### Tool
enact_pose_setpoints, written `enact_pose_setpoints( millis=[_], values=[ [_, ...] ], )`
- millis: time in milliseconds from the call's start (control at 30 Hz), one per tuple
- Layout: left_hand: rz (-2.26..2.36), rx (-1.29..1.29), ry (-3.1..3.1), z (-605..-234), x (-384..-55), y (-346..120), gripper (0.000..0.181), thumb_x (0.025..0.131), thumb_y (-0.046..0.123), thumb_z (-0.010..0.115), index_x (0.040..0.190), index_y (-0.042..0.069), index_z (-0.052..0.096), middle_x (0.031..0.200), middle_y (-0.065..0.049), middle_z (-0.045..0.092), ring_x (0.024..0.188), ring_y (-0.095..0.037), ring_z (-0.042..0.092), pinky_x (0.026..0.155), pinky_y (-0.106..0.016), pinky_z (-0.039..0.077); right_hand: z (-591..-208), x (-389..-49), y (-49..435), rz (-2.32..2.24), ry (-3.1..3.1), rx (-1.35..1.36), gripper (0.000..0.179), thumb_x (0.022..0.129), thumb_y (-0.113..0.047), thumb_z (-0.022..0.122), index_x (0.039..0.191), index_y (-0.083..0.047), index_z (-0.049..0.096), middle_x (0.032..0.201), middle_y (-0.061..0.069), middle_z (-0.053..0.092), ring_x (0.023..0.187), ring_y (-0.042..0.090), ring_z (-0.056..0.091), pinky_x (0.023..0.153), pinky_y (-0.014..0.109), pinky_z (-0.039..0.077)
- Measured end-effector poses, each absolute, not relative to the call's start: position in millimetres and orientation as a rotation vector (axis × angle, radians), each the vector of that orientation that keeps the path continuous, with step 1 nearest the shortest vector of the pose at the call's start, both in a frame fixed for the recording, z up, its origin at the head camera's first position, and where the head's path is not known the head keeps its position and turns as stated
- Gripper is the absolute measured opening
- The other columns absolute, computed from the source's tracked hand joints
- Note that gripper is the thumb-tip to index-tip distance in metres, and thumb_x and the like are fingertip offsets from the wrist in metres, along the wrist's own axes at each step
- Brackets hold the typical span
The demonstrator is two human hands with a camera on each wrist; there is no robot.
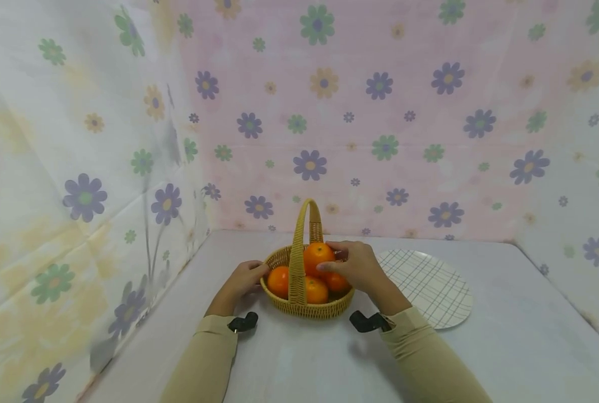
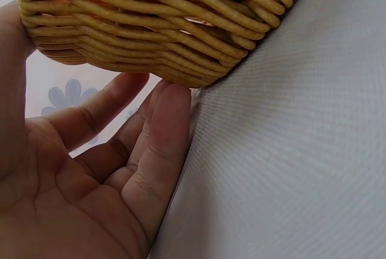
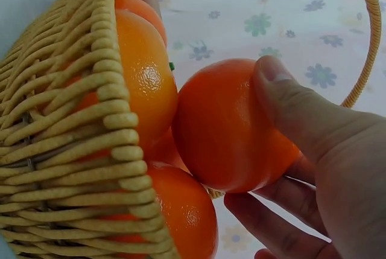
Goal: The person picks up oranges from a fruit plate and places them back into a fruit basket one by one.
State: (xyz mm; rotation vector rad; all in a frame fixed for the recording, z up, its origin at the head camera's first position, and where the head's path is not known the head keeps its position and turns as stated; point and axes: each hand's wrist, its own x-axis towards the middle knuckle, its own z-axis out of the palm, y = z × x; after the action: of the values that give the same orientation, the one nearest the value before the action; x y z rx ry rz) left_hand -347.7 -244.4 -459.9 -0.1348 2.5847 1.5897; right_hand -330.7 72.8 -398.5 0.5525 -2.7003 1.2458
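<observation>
A wicker basket (image 1: 312,310) with a tall arched handle holds several oranges, among them a lower one (image 1: 316,290) at the front and one (image 1: 279,281) at the left. My left hand (image 1: 244,278) holds the basket's left side, its thumb up by the rim; in the left wrist view its fingertips (image 2: 172,111) touch the woven wall low down near the table. With thumb and fingers my right hand (image 1: 357,267) grips the topmost orange (image 3: 226,126), which bears against the other fruit inside the handle's arch. The right thumb lies across its side.
A white plate (image 1: 425,285) with a dark grid pattern lies to the right of the basket, partly behind the right forearm. The white table (image 1: 289,358) meets flowered cloth walls (image 1: 350,134) at the back and both sides.
</observation>
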Motion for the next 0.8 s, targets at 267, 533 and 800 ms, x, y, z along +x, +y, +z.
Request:
enact_pose_setpoints(
  millis=[267,533,800],
  values=[
    [1.560,-0.132,2.602,-457.4,-349.8,-246.6,0.046,0.094,0.042,0.059,0.122,0.007,0.069,0.120,-0.011,0.070,0.104,-0.023,0.068,0.091,-0.038,0.060,-398.2,-326.8,66.5,1.267,-2.679,0.542,0.072,0.079,-0.055,0.084,0.141,-0.022,0.065,0.123,0.001,0.073,0.110,0.021,0.069,0.093,0.043,0.060],
    [1.565,-0.127,2.602,-464.6,-347.4,-247.9,0.045,0.092,0.041,0.061,0.121,0.007,0.070,0.119,-0.010,0.070,0.104,-0.023,0.067,0.093,-0.040,0.059,-406.3,-321.1,60.1,1.284,-2.699,0.545,0.074,0.084,-0.055,0.079,0.146,-0.021,0.060,0.130,0.001,0.070,0.109,0.018,0.069,0.093,0.041,0.060],
    [1.580,-0.148,2.606,-465.6,-348.8,-246.9,0.045,0.091,0.043,0.062,0.118,0.008,0.071,0.118,-0.010,0.070,0.102,-0.023,0.066,0.088,-0.038,0.061,-405.7,-319.2,59.5,1.310,-2.683,0.546,0.071,0.084,-0.052,0.080,0.144,-0.021,0.060,0.128,0.001,0.070,0.110,0.019,0.069,0.093,0.042,0.061]
  ],
)
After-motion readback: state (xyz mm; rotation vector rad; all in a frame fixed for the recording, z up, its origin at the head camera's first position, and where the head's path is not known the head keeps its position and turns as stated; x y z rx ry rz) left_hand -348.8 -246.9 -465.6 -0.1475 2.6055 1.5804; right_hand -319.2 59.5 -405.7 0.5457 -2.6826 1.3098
